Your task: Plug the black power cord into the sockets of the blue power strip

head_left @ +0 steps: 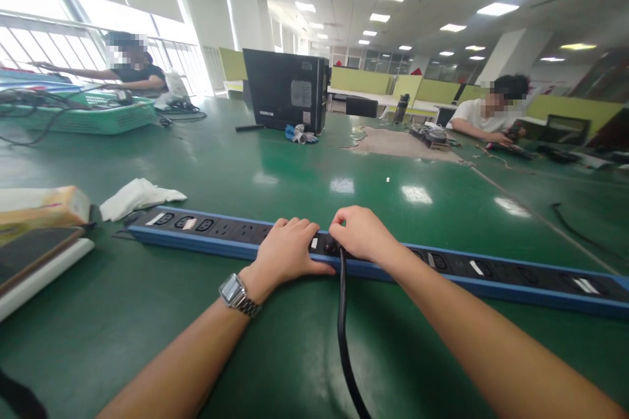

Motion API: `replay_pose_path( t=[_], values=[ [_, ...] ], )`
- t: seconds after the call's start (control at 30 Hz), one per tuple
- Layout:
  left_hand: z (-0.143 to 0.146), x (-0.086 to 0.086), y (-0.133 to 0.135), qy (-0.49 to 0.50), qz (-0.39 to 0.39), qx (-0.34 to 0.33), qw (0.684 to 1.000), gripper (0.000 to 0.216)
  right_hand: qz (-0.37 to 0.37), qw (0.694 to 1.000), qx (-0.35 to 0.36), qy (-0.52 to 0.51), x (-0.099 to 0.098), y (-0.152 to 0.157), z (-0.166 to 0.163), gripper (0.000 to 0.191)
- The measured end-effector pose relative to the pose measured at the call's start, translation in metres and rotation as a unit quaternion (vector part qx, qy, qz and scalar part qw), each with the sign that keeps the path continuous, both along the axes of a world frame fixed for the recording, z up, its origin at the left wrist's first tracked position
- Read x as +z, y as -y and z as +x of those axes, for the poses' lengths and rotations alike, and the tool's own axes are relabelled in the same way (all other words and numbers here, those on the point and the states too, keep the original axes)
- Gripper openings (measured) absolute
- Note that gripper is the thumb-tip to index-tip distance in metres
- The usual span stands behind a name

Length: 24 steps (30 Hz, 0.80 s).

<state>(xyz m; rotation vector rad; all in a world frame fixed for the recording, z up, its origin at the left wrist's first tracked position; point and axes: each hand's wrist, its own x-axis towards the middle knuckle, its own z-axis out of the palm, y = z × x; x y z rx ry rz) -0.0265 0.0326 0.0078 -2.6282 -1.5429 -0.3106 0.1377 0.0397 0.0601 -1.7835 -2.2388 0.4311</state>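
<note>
A long blue-and-black power strip (236,230) with rows of sockets and white labels lies across the green table. My left hand (287,245), with a watch on the wrist, is wrapped over its middle, fingers on the far side and thumb along the near side. Just right of it, my right hand (361,232) is closed in a pinch at the strip's top face. Whatever sits between those fingertips is hidden. A thick black cable (343,314) rises to the strip beside the pinch and runs down toward me.
White tissue (140,198), a tissue pack (42,206) and a phone-like dark slab (37,255) lie at left. Farther back are a green basket (88,119), a black computer case (285,88) and gloves (301,135). Two other people sit across the table.
</note>
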Motion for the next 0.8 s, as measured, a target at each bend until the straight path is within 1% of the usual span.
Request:
replay_pose_path(
  t=[0.13,0.2,0.23,0.27,0.33,0.37,0.4,0.43,0.5,0.57,0.67,0.8],
  values=[
    [0.0,0.001,0.002,0.01,0.0,-0.004,1.0,0.063,0.004,0.997,-0.023,0.074,0.003,0.007,-0.021,0.028],
    [-0.001,0.001,0.002,0.009,0.001,-0.005,1.0,0.063,0.014,0.996,-0.027,0.082,0.011,0.011,-0.023,0.028],
    [-0.001,0.001,0.002,0.007,0.003,-0.004,1.0,0.064,0.03,0.997,-0.027,0.073,0.017,0.012,-0.019,0.027],
    [-0.001,0.0,0.002,0.004,0.006,-0.003,1.0,0.065,0.049,0.997,-0.027,0.056,0.025,0.014,-0.01,0.027],
    [-0.001,-0.001,0.0,0.003,0.012,-0.004,1.0,0.069,0.093,0.995,-0.025,0.012,0.038,0.016,0.019,0.028],
    [-0.002,-0.002,0.0,0.005,0.013,-0.005,1.0,0.073,0.097,0.995,-0.024,-0.005,0.042,0.017,0.037,0.027],
    [-0.002,-0.002,-0.001,0.007,0.012,-0.006,1.0,0.075,0.078,0.997,-0.023,-0.012,0.044,0.019,0.057,0.025],
    [-0.002,-0.002,-0.002,0.01,0.01,-0.008,1.0,0.076,0.055,0.998,-0.028,-0.019,0.043,0.021,0.075,0.023],
    [-0.002,-0.002,-0.003,0.013,0.004,-0.009,1.0,0.076,0.005,0.999,-0.025,-0.031,0.033,0.025,0.104,0.023],
    [-0.002,-0.002,-0.003,0.013,0.0,-0.009,1.0,0.074,-0.018,0.998,-0.034,-0.047,0.018,0.028,0.119,0.025],
    [-0.002,-0.001,-0.003,0.014,-0.003,-0.008,1.0,0.075,0.0,0.997,-0.055,-0.044,0.002,0.029,0.118,0.025],
    [-0.003,-0.002,-0.003,0.014,-0.002,-0.006,1.0,0.077,0.029,0.998,-0.049,0.018,-0.001,0.027,0.106,0.024]
  ],
)
